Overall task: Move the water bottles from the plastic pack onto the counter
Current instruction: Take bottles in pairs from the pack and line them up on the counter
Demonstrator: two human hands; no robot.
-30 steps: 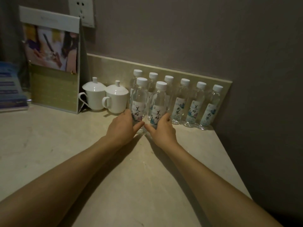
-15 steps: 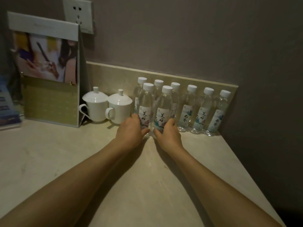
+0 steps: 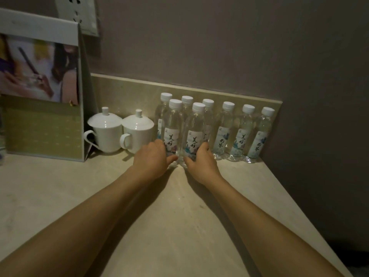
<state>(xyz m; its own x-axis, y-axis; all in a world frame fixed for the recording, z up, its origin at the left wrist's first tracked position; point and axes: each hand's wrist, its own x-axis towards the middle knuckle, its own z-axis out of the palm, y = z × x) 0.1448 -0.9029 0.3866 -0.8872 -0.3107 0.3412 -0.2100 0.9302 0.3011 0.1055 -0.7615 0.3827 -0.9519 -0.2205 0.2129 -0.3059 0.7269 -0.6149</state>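
Several clear water bottles with white caps stand at the back of the beige counter [image 3: 179, 216]. A back row runs along the backsplash, ending with the far right bottle [image 3: 259, 134]. Two bottles stand in front of that row. My left hand [image 3: 153, 158] grips the base of the front left bottle [image 3: 173, 128]. My right hand [image 3: 199, 160] grips the base of the front right bottle [image 3: 195, 132]. Both bottles are upright on the counter. No plastic pack is in view.
Two white lidded cups [image 3: 105, 130] [image 3: 137, 132] stand left of the bottles. A standing card display [image 3: 42, 92] sits at the far left under a wall socket [image 3: 77, 13]. The counter's right edge [image 3: 289, 196] runs diagonally beside a dark wall.
Both hands have slid the two front bottles a little further back toward the row. The camera has moved closer and tilted down slightly.
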